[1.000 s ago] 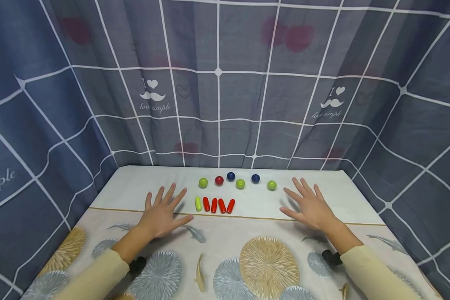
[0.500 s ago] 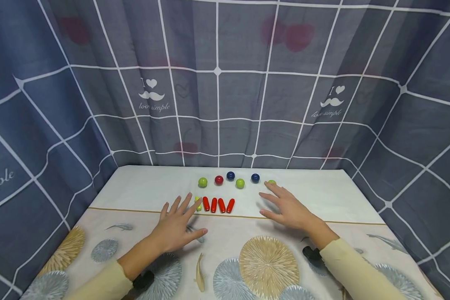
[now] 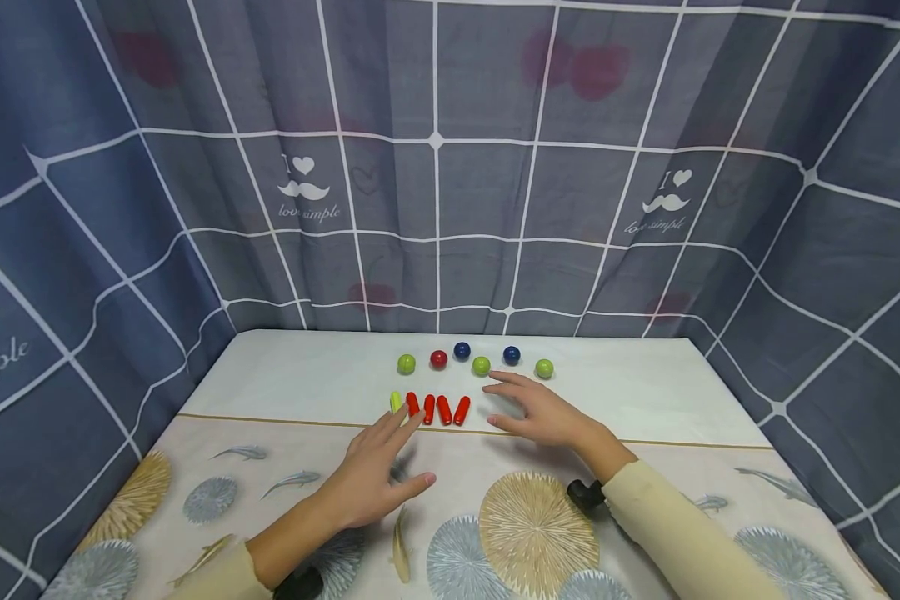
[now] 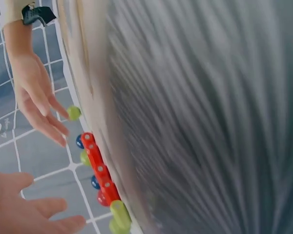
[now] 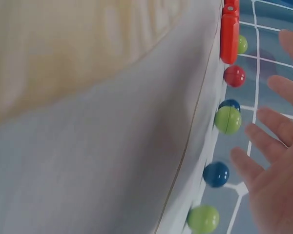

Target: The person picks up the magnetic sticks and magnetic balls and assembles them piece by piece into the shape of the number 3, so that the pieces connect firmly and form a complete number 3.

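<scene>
Over the near edge of the white strip, my left hand (image 3: 378, 475) hovers with relaxed fingers, its fingertips in front of a short row of small sticks. That row has a yellow-green stick (image 3: 396, 401) at its left end and several red sticks (image 3: 444, 410) beside it. My right hand (image 3: 543, 414) reaches in from the right, fingers loosely extended and holding nothing. Its fingertips appear close to a green ball (image 3: 482, 366); touching is not shown. In the right wrist view the fingers (image 5: 271, 141) are spread apart. Fingers of the left hand partly cover the leftmost red stick.
Behind the sticks lies a loose line of balls: a red ball (image 3: 438, 360), navy balls (image 3: 512, 356) and green ones. A patterned cloth (image 3: 345, 567) covers the table (image 3: 270, 367). A grey-blue grid curtain (image 3: 435, 208) stands round the back and sides.
Both hands have moved inward, the left one rightward and nearer the camera, the right one leftward. The rightmost green ball, partly covered half a second ago, shows fully now. Sticks and balls keep their places.
</scene>
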{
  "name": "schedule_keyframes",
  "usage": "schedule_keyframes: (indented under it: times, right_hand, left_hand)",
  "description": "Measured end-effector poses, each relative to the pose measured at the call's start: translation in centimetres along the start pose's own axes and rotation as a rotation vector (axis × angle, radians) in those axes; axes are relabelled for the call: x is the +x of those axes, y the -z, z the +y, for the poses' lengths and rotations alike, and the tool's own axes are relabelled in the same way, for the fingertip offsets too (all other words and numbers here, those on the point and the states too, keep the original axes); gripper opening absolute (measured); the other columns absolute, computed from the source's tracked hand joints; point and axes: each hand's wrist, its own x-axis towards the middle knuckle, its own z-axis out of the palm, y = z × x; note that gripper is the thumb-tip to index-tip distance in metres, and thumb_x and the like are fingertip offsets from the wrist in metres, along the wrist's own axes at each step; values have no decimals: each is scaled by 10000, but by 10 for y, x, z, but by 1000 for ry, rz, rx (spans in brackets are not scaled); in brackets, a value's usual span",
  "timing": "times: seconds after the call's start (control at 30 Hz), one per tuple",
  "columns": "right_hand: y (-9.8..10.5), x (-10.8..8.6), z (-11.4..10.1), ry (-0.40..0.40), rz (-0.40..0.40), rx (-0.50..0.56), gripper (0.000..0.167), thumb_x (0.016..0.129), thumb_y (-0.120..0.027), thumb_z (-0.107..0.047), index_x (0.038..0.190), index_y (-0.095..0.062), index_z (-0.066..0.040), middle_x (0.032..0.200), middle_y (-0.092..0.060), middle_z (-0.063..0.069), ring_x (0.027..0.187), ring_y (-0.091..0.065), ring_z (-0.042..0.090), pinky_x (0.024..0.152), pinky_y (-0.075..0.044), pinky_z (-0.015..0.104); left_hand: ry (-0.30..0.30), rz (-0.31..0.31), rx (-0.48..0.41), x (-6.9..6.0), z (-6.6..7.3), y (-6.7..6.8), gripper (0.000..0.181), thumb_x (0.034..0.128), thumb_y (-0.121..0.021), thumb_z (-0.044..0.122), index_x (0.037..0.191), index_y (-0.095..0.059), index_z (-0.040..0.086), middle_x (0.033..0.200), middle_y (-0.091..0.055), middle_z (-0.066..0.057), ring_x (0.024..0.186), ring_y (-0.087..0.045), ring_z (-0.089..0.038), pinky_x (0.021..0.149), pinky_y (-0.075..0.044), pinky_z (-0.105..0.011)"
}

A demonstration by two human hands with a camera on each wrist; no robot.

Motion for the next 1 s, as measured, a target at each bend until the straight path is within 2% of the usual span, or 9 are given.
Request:
schedule_keyframes:
  times: [0.17, 0.33, 0.5, 0.73, 1.0]
  right_hand:
    - [-6, 14, -2, 57, -7, 67, 483, 973, -701, -351, 1380, -636, -100, 1511, -550, 132, 1433, -493, 312, 1171, -395, 528]
    - [-13, 26, 0, 89, -2, 108, 386, 953, -738, -261, 1294, -687, -88, 1394, -654, 87, 1319, -603, 263, 1090, -495, 464]
    - [-19, 38, 3, 57, -10, 180, 346, 919, -780, -201, 1246, -722, -104, 1339, -691, 34, 1264, -637, 214, 1051, -528, 417]
    - [-23, 54, 7, 39, -35, 251, 319, 884, -801, -116, 1197, -750, -78, 1241, -740, 35, 1164, -680, 217, 1004, -554, 416]
    - [-24, 63, 8, -23, -95, 255, 315, 865, -816, -102, 1176, -769, -129, 1166, -759, -8, 999, -677, 128, 949, -561, 355]
  left_hand:
    - [12, -16, -143, -2, 7, -5, 839, 912, -681, 585, 1599, -363, 226, 1660, -350, -90, 1546, -295, -347, 1182, -276, -682]
    - [32, -42, -280, -2, 13, -11, 825, 922, -730, 472, 1597, -361, 174, 1650, -367, -86, 1535, -323, -342, 1194, -304, -634]
    - [43, -55, -366, 0, 14, -15, 763, 926, -752, 387, 1563, -411, 143, 1597, -426, -139, 1469, -421, -389, 1154, -376, -616]
    - [61, -67, -498, 2, 13, -17, 676, 926, -767, 276, 1492, -480, 43, 1494, -522, -197, 1350, -539, -422, 1072, -481, -553]
    - [100, -44, -546, 6, 8, -16, 523, 900, -788, 172, 1353, -601, -8, 1357, -628, -193, 1202, -651, -377, 979, -559, -469]
